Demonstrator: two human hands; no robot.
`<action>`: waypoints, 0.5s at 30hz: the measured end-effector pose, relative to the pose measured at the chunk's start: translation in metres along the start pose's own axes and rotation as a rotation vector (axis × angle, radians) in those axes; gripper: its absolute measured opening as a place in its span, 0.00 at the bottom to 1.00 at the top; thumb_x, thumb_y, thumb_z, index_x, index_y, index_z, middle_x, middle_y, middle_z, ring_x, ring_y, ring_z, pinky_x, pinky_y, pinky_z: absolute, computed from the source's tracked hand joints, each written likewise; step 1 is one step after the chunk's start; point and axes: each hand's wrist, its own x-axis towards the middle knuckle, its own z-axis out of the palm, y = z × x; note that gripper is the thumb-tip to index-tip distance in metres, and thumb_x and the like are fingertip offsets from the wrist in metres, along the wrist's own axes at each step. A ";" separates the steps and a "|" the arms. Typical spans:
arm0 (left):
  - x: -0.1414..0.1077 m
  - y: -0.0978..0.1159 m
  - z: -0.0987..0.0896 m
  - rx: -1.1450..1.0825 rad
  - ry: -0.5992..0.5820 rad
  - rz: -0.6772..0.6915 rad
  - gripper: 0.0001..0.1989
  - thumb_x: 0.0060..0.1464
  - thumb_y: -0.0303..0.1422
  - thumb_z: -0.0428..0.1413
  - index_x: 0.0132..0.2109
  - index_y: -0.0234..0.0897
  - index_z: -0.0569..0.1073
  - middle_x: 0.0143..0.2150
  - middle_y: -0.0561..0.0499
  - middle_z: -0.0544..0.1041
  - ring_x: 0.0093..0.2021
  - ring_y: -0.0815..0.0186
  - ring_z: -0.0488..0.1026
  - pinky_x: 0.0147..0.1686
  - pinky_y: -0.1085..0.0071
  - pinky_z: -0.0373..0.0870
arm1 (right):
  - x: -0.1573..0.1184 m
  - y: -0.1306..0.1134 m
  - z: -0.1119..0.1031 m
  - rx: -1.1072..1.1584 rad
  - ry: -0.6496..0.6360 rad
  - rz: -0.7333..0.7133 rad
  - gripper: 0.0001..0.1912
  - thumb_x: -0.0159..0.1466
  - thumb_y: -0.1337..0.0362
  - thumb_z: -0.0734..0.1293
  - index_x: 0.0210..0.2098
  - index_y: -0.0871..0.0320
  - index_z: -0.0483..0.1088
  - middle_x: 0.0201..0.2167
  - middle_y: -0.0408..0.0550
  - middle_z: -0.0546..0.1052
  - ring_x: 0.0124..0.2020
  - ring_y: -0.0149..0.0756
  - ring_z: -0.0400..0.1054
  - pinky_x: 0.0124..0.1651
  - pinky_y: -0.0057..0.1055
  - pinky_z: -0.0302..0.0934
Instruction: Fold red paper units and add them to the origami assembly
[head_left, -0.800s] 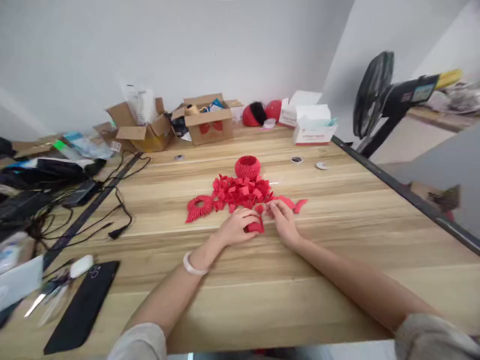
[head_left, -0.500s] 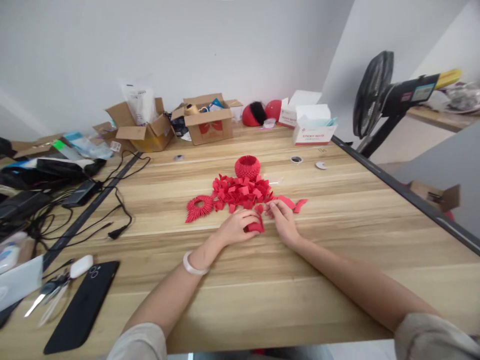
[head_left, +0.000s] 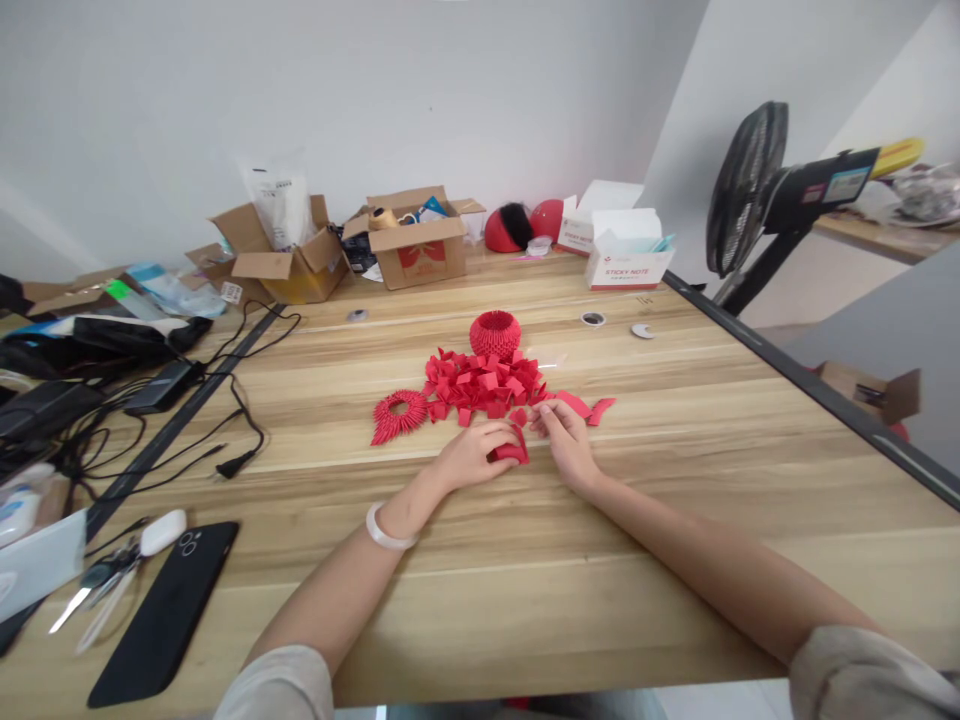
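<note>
Red paper [head_left: 510, 454] is clasped in the left hand [head_left: 472, 456], on the near side of a red pile [head_left: 487, 381]. The right hand [head_left: 566, 440], just apart to the right, looks pinched, on what I cannot tell. A ribbed red bowl [head_left: 495, 342] stands beyond the pile.

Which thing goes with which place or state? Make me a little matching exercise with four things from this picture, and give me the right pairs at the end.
Things:
1. Left hand
2. Red bowl
3. Phone
4. Fan

Places or states:
A. Just behind the pile of red pieces
B. By the right edge of the desk, toward the far end
C. Holding a red piece
D. Lying flat at the near left

Pairs: 1-C, 2-A, 3-D, 4-B.
</note>
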 end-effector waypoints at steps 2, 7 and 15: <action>0.000 0.000 0.000 0.001 0.004 -0.001 0.08 0.54 0.33 0.53 0.40 0.36 0.73 0.46 0.45 0.75 0.47 0.63 0.72 0.49 0.67 0.68 | 0.000 0.000 0.000 0.002 0.001 -0.001 0.14 0.58 0.51 0.64 0.30 0.57 0.67 0.26 0.44 0.72 0.26 0.31 0.64 0.30 0.29 0.57; -0.001 -0.001 0.002 -0.004 0.025 -0.006 0.08 0.55 0.31 0.52 0.40 0.35 0.73 0.45 0.44 0.76 0.45 0.64 0.73 0.47 0.68 0.70 | -0.001 -0.001 0.000 -0.011 -0.002 0.000 0.14 0.58 0.51 0.63 0.30 0.57 0.67 0.26 0.44 0.72 0.27 0.31 0.64 0.31 0.29 0.57; 0.000 -0.001 0.004 -0.027 0.379 -0.036 0.07 0.56 0.29 0.52 0.38 0.35 0.74 0.38 0.45 0.78 0.41 0.66 0.74 0.44 0.69 0.72 | -0.001 -0.002 0.001 0.000 0.001 0.000 0.14 0.58 0.52 0.63 0.30 0.57 0.67 0.25 0.43 0.72 0.26 0.31 0.64 0.30 0.29 0.57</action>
